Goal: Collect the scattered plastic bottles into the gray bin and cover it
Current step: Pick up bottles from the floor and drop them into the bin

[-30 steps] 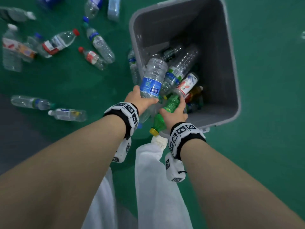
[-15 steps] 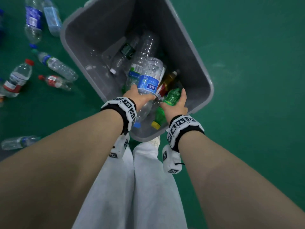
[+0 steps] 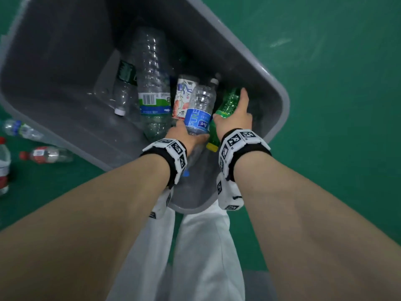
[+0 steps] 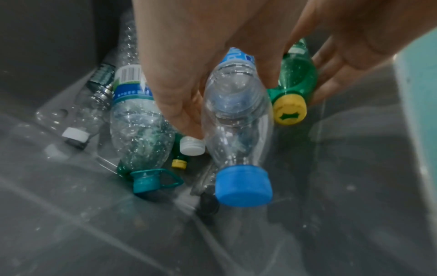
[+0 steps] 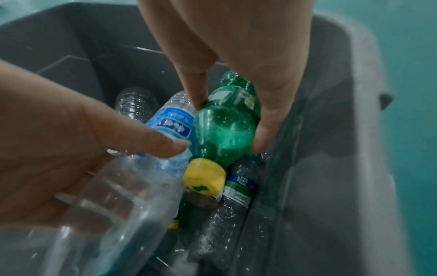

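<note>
The gray bin (image 3: 280, 98) stands on the green floor in front of my legs, with several bottles lying in it. Inside the bin my left hand (image 3: 186, 135) grips a clear bottle with a blue label (image 3: 200, 111) and a blue cap (image 4: 243, 186), cap end toward me. My right hand (image 3: 233, 118) holds a green bottle (image 3: 229, 103) with a yellow cap (image 5: 204, 178), fingers around its body (image 5: 224, 127). Both bottles hang just above the pile. No lid is in view.
Loose bottles lie on the floor left of the bin: a red-capped one (image 3: 46, 154), a blue-labelled one (image 3: 20, 129) and another at the frame's edge (image 3: 3, 166). In the bin lie a tall clear bottle (image 3: 152, 83) and a floral-labelled bottle (image 3: 183, 96).
Both hands have sunk deeper into the bin with their bottles. The view has closed in on the bin, and most floor bottles have slid out of sight to the left.
</note>
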`<state>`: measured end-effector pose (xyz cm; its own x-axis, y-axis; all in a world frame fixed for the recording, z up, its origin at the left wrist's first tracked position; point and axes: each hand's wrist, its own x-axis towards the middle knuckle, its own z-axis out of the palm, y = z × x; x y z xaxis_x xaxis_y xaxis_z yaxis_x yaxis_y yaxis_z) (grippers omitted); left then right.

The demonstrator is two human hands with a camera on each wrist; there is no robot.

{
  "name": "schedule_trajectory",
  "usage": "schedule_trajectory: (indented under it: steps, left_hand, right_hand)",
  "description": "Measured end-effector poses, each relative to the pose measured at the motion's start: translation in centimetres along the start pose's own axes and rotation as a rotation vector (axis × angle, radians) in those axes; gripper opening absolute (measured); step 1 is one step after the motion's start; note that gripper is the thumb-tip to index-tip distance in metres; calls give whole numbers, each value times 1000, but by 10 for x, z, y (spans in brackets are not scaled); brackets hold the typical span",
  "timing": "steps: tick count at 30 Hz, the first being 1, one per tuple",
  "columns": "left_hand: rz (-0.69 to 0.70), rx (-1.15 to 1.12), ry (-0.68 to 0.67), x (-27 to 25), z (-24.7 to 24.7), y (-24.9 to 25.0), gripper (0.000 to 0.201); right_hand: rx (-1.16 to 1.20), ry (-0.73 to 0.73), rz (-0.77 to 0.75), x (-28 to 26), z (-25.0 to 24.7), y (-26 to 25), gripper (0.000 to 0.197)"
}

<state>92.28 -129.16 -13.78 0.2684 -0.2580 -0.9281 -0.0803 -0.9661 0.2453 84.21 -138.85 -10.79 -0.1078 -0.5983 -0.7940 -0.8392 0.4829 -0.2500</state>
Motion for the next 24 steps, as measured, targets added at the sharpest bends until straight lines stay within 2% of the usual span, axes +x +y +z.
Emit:
schedule_trajectory:
  steps: [5, 11, 15, 21, 24]
  left_hand:
    - [-6, 186, -59, 29, 3, -11, 69]
    - [41, 378, -50, 59, 11, -15, 73]
    - [16, 448, -31, 70, 18, -20, 73]
    - [-71, 502, -21, 76, 25, -39, 77]
    - [-42, 612, -74, 74, 20, -30, 74]
  right_hand:
    - [-12, 1, 81, 25, 28, -1, 88]
    - [-74, -12, 197, 55, 49, 1, 81]
    - [-119, -55, 232, 68, 58, 3, 85]
    - [-95, -126, 216, 68, 67, 5, 80]
    - [-41, -146, 204, 61, 63, 2, 80]
